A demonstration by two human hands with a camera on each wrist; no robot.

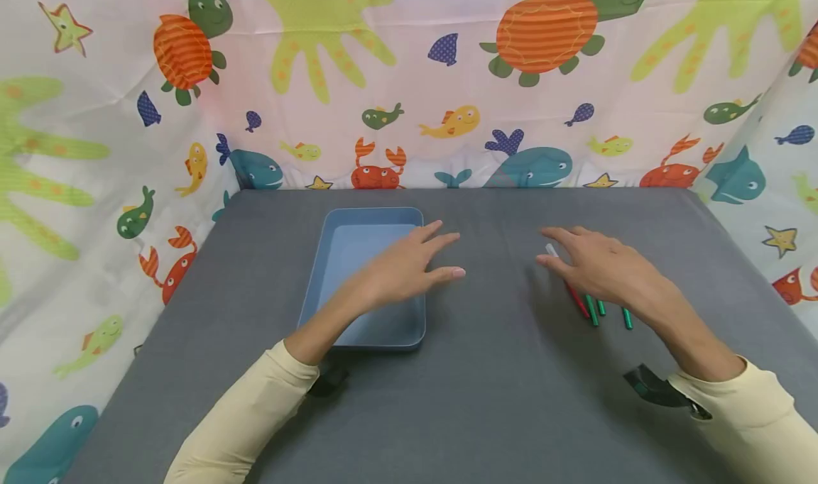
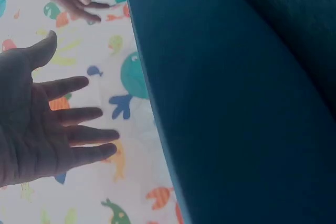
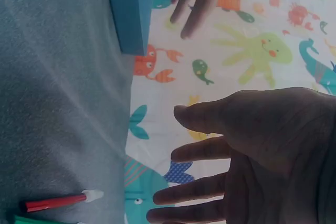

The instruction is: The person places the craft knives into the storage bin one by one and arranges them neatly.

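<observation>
My left hand (image 1: 404,267) hovers over the right side of a blue rectangular tray (image 1: 418,328), its fingers spread and holding nothing. In the left wrist view the palm of this hand (image 2: 37,124) shows beside the tray's wall (image 2: 157,103). Above several markers my right hand (image 1: 601,267) is held out with its fingers apart, grasping nothing. Beneath it lies a red marker (image 1: 578,301) with a white end, partly covered by the hand. Green markers, such as one green marker (image 1: 592,311), lie next to it. The right wrist view shows the red marker (image 3: 55,202) below the fingers.
A grey table (image 1: 479,399) spreads under both hands. Behind it and along its sides hangs a white curtain (image 1: 409,79) printed with sea animals. A dark strap (image 1: 658,386) sits at the right sleeve's cuff.
</observation>
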